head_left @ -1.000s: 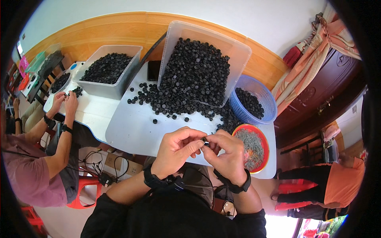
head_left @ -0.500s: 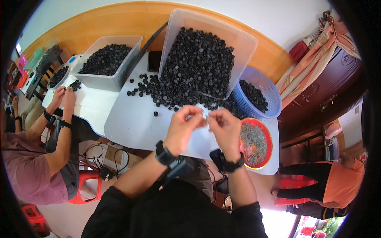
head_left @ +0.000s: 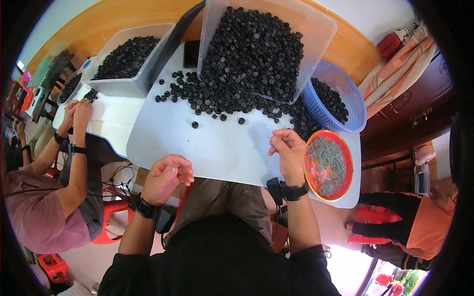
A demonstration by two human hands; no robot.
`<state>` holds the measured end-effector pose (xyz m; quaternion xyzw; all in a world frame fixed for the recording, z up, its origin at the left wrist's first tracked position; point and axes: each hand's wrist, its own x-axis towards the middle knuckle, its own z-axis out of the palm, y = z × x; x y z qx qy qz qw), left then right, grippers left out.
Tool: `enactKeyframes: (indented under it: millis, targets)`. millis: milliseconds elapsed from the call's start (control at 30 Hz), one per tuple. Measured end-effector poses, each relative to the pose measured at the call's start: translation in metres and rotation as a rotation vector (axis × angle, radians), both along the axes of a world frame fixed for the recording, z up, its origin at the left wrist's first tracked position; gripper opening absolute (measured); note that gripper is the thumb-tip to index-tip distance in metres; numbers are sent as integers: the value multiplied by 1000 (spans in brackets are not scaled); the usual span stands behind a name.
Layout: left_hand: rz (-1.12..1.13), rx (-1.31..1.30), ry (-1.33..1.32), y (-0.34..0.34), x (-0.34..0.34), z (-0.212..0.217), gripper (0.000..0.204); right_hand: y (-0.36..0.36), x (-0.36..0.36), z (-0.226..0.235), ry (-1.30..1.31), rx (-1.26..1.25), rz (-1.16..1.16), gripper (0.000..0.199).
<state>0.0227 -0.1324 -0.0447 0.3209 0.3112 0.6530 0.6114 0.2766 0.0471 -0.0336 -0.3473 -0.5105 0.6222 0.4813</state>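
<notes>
Small black caps lay spilled across the far half of a white surface, trailing out of a large clear tub that was tipped toward the person so its load could slide within reach. A blue mesh basket holding more caps sat to the right of the tub, and a round red tray of thin grey metal bits, probably springs or wires, sat at the near right corner, just beside the right hand. That placement looked chosen so each hand could pick from its own side without crossing over.

The right hand hovered over the surface next to the red tray, fingers drawn together into a pinching grip; whether anything tiny sat between the fingertips was too small to tell. The left hand was held at the near edge of the surface, curled into a loose fist, thumb tucked against the fingers; what, if anything, it enclosed could not be seen. Both wrists wore dark bands.

To the left, a second person in a mauve shirt worked with both hands at an adjoining part of the surface, near a second clear tub of black caps.
</notes>
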Motion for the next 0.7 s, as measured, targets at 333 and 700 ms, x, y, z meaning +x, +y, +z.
enactKeyframes:
  millis: [333,700]
  targets:
    - [93,-273,-161,14,17,4,13,-41,19,7,153,-135,34,10]
    - [189,-334,137,95,43,15,29,-51,34,23,268,-220,107,14]
